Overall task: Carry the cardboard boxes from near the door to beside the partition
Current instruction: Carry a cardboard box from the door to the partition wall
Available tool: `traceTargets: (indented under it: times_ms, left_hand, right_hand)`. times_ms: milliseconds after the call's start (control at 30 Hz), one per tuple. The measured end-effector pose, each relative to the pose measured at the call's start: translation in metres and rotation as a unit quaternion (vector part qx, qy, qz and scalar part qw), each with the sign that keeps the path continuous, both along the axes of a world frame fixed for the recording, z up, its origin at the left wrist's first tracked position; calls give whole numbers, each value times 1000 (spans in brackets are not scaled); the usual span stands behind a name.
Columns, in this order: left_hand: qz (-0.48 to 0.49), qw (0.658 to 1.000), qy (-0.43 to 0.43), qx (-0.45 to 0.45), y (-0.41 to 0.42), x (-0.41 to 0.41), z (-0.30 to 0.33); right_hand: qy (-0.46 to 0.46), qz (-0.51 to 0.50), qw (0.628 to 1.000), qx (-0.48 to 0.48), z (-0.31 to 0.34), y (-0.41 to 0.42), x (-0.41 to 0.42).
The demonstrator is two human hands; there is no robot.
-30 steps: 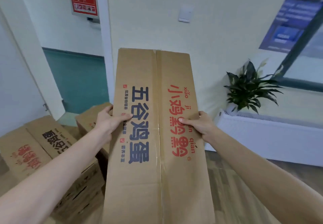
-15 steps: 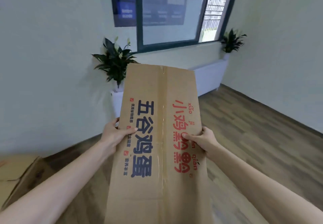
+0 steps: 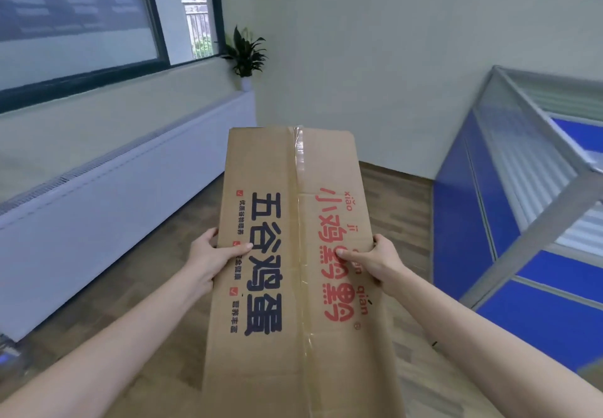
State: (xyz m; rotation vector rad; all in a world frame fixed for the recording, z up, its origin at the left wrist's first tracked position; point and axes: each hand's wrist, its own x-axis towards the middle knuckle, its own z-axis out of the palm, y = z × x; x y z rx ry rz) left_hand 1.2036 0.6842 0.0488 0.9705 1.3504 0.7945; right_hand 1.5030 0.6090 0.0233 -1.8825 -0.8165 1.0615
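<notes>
I hold a long brown cardboard box (image 3: pixel 293 169) out in front of me, its taped top face up, printed with dark blue and red characters. My left hand (image 3: pixel 208 256) grips its left edge, thumb laid on the top. My right hand (image 3: pixel 375 259) grips the right edge the same way. The blue partition (image 3: pixel 463 221) with a grey metal frame and frosted upper panels stands to the right, a short way ahead of the box.
A long white radiator cover (image 3: pixel 107 208) runs along the left wall under a dark-framed window (image 3: pixel 81 25). A potted plant (image 3: pixel 246 55) stands on its far end. Wooden floor (image 3: pixel 398 195) stretches between the cover and the partition up to the far wall.
The view has swung right, away from the other boxes by the door. The partition has come into sight at the right. Both hands keep the same hold on the box.
</notes>
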Motion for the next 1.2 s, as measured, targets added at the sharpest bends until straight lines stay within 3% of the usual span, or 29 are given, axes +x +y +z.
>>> traceTargets:
  times_ms: [233,667,1200]
  left_hand:
    - [-82,996,15,9,131,175,-38]
    - [-213,976,21,41,361,459,-42]
    - [-244,967,70,23,655,815,-45]
  right_hand:
    - [-9,-44,998,42,-30,80,161]
    - [-29,-104,994,15,-19,254,424]
    - [30,-93,995,-1,-40,535,777]
